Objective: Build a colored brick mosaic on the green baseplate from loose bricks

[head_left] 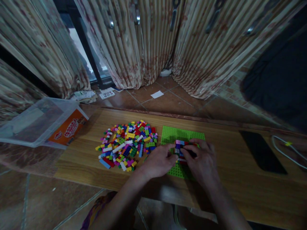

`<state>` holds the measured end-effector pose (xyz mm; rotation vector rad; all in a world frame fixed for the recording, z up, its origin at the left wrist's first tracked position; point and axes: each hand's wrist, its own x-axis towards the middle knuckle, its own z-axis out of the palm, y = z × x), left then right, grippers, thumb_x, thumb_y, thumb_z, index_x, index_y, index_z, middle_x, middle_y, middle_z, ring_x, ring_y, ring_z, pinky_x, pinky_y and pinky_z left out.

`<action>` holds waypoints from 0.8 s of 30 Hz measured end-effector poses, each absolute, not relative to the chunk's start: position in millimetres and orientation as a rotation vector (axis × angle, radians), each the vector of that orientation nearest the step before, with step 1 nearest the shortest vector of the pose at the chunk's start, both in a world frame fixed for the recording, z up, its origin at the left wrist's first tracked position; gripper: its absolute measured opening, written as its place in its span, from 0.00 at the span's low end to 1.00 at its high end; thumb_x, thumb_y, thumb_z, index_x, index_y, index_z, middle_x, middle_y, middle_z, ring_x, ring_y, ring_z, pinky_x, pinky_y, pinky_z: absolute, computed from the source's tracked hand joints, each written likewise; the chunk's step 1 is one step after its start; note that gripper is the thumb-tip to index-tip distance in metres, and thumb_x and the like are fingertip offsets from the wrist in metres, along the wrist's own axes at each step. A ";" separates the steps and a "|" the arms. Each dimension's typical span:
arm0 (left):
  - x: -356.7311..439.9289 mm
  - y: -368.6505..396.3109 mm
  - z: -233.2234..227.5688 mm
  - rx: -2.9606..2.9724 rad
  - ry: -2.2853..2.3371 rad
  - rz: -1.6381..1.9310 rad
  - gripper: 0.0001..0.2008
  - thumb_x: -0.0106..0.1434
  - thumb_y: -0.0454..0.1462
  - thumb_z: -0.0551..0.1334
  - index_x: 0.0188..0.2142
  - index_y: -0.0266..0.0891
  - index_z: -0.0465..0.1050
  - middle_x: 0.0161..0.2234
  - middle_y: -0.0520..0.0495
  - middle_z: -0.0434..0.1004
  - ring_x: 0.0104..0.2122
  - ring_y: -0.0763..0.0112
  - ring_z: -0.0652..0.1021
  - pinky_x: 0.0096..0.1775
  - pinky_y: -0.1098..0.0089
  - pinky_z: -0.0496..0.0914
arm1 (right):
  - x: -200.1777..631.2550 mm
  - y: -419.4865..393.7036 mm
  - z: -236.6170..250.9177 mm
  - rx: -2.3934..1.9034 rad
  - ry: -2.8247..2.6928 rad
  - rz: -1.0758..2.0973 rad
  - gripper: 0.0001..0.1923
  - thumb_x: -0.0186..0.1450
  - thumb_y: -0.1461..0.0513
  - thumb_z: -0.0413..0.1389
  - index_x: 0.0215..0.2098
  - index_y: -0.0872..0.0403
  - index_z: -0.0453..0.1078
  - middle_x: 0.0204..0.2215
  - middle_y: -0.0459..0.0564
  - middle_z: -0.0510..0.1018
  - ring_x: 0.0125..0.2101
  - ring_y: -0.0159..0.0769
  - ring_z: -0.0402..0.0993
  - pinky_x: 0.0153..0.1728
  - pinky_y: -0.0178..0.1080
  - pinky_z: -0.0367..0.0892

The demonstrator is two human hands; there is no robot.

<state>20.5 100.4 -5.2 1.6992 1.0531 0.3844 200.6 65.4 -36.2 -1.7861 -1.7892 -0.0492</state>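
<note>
A clear plastic bin (35,123) with an orange label lies tipped at the far left edge of the wooden table (240,191). Beside it, a pile of loose bricks (127,143) in many colours spreads over the wood. The left hand (158,163) comes in from below, forearm angled up and to the right, palm down, its fingers curled onto the left side of a small brick build (181,150). The build sits on a green baseplate (178,134), just right of the pile. The right hand (202,159) lies palm down over the build's right side, fingers bent and closed on it. Farther right, a dark phone (262,151) lies flat, with a white cable (285,151) near the edge.
</note>
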 end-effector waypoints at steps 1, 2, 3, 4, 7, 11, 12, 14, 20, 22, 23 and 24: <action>20.4 99.9 -3.9 1.703 1.060 0.380 0.23 0.62 0.38 0.55 0.56 0.37 0.70 0.25 0.50 0.76 0.24 0.69 0.73 0.27 0.70 0.64 | 200.4 65.3 -36.3 -1.782 -1.796 -0.050 0.15 0.65 0.53 0.55 0.31 0.52 0.78 0.43 0.55 0.76 0.43 0.47 0.66 0.45 0.51 0.62; 20.4 99.4 -2.6 1.707 1.063 0.375 0.23 0.62 0.37 0.55 0.56 0.37 0.70 0.25 0.50 0.76 0.24 0.69 0.72 0.27 0.70 0.64 | 200.4 65.2 -36.4 -1.778 -1.804 -0.050 0.15 0.65 0.53 0.55 0.31 0.52 0.78 0.43 0.55 0.76 0.44 0.47 0.66 0.46 0.52 0.62; 20.3 99.0 -1.4 1.710 1.067 0.370 0.22 0.62 0.37 0.55 0.55 0.37 0.71 0.25 0.50 0.76 0.23 0.69 0.72 0.26 0.70 0.64 | 200.6 65.1 -36.6 -1.775 -1.813 -0.053 0.14 0.65 0.53 0.55 0.31 0.52 0.78 0.43 0.56 0.76 0.44 0.48 0.66 0.46 0.52 0.62; 20.2 98.7 -0.3 1.714 1.069 0.366 0.22 0.62 0.37 0.55 0.55 0.37 0.71 0.24 0.50 0.76 0.23 0.69 0.73 0.27 0.70 0.64 | 201.0 64.9 -36.8 -1.772 -1.821 -0.058 0.14 0.65 0.53 0.55 0.31 0.52 0.78 0.43 0.56 0.76 0.44 0.48 0.66 0.46 0.52 0.62; 19.9 98.6 1.9 1.721 1.060 0.365 0.21 0.62 0.38 0.55 0.54 0.37 0.72 0.25 0.49 0.77 0.25 0.68 0.74 0.28 0.70 0.65 | 202.8 64.2 -37.4 -1.760 -1.853 -0.083 0.15 0.66 0.54 0.54 0.31 0.52 0.78 0.44 0.56 0.76 0.45 0.49 0.65 0.46 0.53 0.63; 19.1 99.1 3.1 1.732 1.057 0.361 0.22 0.62 0.38 0.55 0.55 0.38 0.71 0.26 0.49 0.77 0.27 0.67 0.75 0.31 0.69 0.67 | 203.7 64.2 -36.8 -1.757 -1.870 -0.072 0.15 0.67 0.55 0.51 0.30 0.52 0.77 0.44 0.56 0.76 0.45 0.48 0.66 0.46 0.52 0.63; 19.1 99.1 3.3 1.732 1.064 0.361 0.22 0.62 0.38 0.55 0.55 0.38 0.71 0.26 0.49 0.77 0.27 0.66 0.75 0.31 0.68 0.67 | 203.4 64.5 -36.6 -1.754 -1.856 -0.056 0.15 0.67 0.55 0.51 0.30 0.51 0.77 0.43 0.55 0.76 0.44 0.48 0.66 0.46 0.52 0.63; 19.1 98.9 3.7 1.726 1.078 0.363 0.23 0.62 0.38 0.56 0.56 0.38 0.71 0.26 0.49 0.77 0.28 0.65 0.76 0.33 0.68 0.68 | 202.8 65.3 -36.7 -1.745 -1.803 -0.005 0.16 0.67 0.54 0.52 0.30 0.51 0.77 0.42 0.55 0.76 0.44 0.47 0.67 0.46 0.51 0.64; 19.3 98.0 6.1 1.714 1.088 0.382 0.22 0.61 0.38 0.56 0.55 0.40 0.72 0.25 0.50 0.76 0.28 0.65 0.76 0.35 0.67 0.69 | 203.9 69.2 -43.4 -1.711 -1.571 0.172 0.14 0.62 0.49 0.57 0.30 0.48 0.78 0.40 0.52 0.77 0.43 0.46 0.70 0.45 0.50 0.65; 19.1 97.6 6.1 1.724 1.074 0.393 0.22 0.61 0.37 0.56 0.55 0.41 0.72 0.24 0.51 0.76 0.27 0.66 0.75 0.34 0.67 0.70 | 204.6 69.8 -45.6 -1.696 -1.558 0.176 0.15 0.62 0.48 0.57 0.32 0.48 0.79 0.40 0.52 0.78 0.43 0.46 0.71 0.45 0.50 0.65; 19.2 97.3 5.7 1.729 1.077 0.400 0.22 0.61 0.37 0.56 0.54 0.40 0.72 0.24 0.51 0.76 0.27 0.66 0.75 0.34 0.67 0.70 | 204.9 69.8 -46.2 -1.691 -1.564 0.169 0.15 0.62 0.47 0.56 0.32 0.47 0.79 0.41 0.52 0.78 0.43 0.47 0.71 0.45 0.50 0.65; 19.3 96.8 5.2 1.734 1.084 0.406 0.21 0.61 0.37 0.56 0.54 0.40 0.72 0.24 0.50 0.76 0.27 0.66 0.75 0.34 0.67 0.70 | 205.3 69.6 -46.7 -1.688 -1.575 0.158 0.16 0.63 0.47 0.56 0.32 0.47 0.79 0.41 0.52 0.78 0.43 0.47 0.72 0.45 0.50 0.65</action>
